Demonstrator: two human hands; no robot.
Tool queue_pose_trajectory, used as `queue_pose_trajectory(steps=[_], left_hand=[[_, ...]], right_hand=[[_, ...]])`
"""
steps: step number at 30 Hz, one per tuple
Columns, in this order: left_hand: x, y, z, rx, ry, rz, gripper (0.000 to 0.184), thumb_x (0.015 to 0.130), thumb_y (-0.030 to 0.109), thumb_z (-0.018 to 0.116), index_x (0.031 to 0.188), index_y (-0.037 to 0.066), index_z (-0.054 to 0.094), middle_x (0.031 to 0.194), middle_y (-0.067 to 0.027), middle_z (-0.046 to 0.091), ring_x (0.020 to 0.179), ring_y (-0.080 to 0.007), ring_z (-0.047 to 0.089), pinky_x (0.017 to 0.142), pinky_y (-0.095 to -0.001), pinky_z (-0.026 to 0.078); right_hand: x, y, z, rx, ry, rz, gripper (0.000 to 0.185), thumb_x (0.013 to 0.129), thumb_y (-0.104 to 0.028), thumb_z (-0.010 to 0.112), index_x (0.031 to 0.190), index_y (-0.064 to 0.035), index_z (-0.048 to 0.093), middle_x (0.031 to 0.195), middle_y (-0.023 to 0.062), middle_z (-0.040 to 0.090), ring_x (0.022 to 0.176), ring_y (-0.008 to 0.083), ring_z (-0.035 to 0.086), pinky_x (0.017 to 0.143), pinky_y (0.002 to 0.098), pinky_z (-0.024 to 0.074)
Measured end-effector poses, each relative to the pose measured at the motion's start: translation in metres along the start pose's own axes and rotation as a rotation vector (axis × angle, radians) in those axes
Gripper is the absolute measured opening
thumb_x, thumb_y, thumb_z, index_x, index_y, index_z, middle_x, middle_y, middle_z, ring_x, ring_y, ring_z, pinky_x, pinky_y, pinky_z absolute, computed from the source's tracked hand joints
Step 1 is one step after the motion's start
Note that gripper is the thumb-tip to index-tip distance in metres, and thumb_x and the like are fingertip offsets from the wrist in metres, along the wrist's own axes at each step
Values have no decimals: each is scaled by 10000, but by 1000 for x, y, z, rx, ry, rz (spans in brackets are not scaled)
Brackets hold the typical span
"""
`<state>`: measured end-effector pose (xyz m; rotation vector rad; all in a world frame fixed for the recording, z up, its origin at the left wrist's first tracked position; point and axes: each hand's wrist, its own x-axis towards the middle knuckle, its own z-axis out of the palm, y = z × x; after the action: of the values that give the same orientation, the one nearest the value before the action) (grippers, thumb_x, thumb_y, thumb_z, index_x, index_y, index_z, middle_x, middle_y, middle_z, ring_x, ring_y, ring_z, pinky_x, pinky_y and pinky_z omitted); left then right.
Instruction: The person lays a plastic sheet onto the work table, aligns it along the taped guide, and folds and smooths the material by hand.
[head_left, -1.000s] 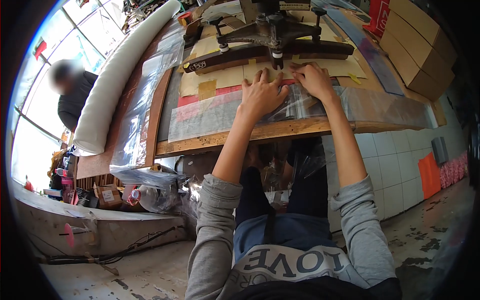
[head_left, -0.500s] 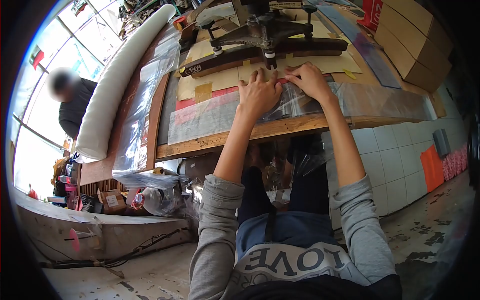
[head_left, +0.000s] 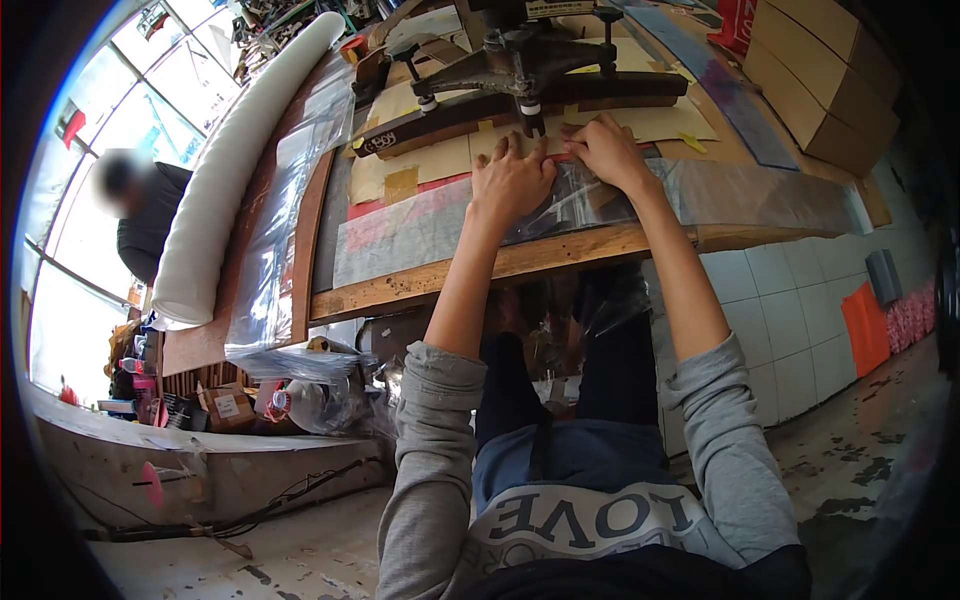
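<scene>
My left hand (head_left: pixel 512 182) lies on the near edge of the beige card sheet (head_left: pixel 445 158), its fingers stretched out and spread. To its right, my right hand (head_left: pixel 608 155) has its thumb and fingers drawn together at the same edge; whatever is between the fingertips is too small to make out. Clear plastic film (head_left: pixel 400 238) lies along the front of the bench, partly under both hands, with a red strip (head_left: pixel 440 187) beside the card. Just beyond my fingers stands a dark metal press head (head_left: pixel 530 70) with a long pressing bar (head_left: pixel 455 120).
A roll of white foam (head_left: pixel 245 180) and more clear film (head_left: pixel 285 200) lie on the left. Cardboard boxes (head_left: pixel 825 80) stand at the back right. The bench's wooden front edge (head_left: pixel 480 268) runs before me. Beyond the roll is another person (head_left: pixel 150 225).
The view has shifted slightly. My right hand's fingers have moved a little along the card edge and bunched closer together. My left hand stays spread in nearly the same place.
</scene>
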<state>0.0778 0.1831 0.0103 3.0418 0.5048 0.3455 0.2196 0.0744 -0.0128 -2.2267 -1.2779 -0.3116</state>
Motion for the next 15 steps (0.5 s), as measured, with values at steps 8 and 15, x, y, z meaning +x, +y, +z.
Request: queue_pose_trajectory(steps=[8, 15], left_hand=[[7, -6, 9, -31, 32, 42, 501, 933, 383, 315, 1380, 166, 382, 1372, -281, 359, 1295, -368, 348, 1059, -469, 278], [8, -12, 7, -73, -13, 78, 514, 938, 387, 308, 1392, 152, 359, 1389, -313, 302, 1293, -419, 319, 1063, -445, 284]], right_hand=[[1, -3, -2, -28, 0, 5, 193, 827, -264, 623, 957, -144, 701, 998, 53, 660, 1081, 252, 499, 869, 472, 395], [-1, -3, -3, -26, -3, 15, 213, 836, -283, 608, 970, -148, 704, 1010, 52, 655, 1085, 256, 493, 882, 478, 389]])
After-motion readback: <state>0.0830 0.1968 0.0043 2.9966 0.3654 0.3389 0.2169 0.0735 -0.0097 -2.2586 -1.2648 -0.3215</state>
